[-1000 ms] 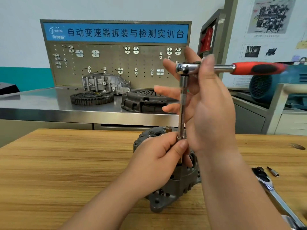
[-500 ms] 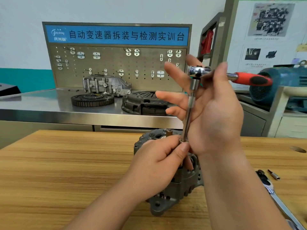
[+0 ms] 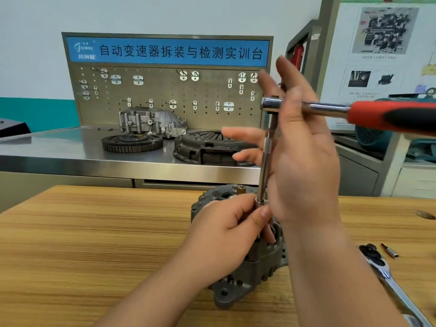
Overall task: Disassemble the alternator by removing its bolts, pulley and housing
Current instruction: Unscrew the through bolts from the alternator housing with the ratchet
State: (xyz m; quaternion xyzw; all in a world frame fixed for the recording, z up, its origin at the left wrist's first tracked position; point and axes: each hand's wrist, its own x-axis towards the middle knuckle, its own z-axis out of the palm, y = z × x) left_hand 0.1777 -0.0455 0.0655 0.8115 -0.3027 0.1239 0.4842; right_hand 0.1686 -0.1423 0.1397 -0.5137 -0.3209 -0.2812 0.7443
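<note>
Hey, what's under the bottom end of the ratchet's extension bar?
The alternator sits below it. The left hand pinches the socket at the tip of the extension bar, so what it sits on is covered.

a blue banner (image 3: 265,47) across the top of the pegboard (image 3: 165,95) reads "自动变速器拆装与检测实训台" in dark characters. the pale logo (image 3: 84,51) at its left end carries small lettering too blurred to read. captions on the wall posters (image 3: 382,43) at the right are illegible.
</note>
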